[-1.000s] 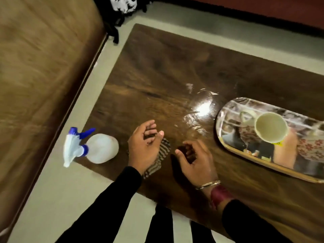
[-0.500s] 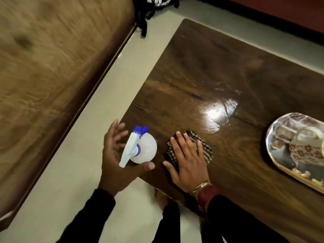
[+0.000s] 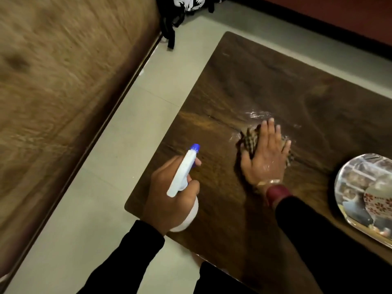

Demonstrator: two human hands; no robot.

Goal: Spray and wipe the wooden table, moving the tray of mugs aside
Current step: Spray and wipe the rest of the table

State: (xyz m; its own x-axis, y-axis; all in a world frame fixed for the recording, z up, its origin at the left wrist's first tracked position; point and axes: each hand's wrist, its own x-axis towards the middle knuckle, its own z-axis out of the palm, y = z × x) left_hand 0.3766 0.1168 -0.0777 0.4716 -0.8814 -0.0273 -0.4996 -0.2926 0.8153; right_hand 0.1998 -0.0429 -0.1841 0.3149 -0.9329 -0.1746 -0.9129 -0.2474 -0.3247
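While the left hand (image 3: 169, 200) grips one spray bottle (image 3: 182, 177), the right hand (image 3: 264, 160), fingers (image 3: 270, 132) spread flat, presses one checked cloth (image 3: 250, 141) on the tabletop (image 3: 265, 85); one tray (image 3: 343, 179) at right shows one mug (image 3: 379, 202).

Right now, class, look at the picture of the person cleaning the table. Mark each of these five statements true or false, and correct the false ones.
1. The left hand holds the spray bottle. True.
2. The right hand presses a checked cloth flat on the table. True.
3. The spray bottle's nozzle tip is red. False: it is blue.
4. The tray sits at the table's left end. False: it is at the right edge of the view.
5. The table is wet just beyond the cloth. True: a wet patch glistens there.
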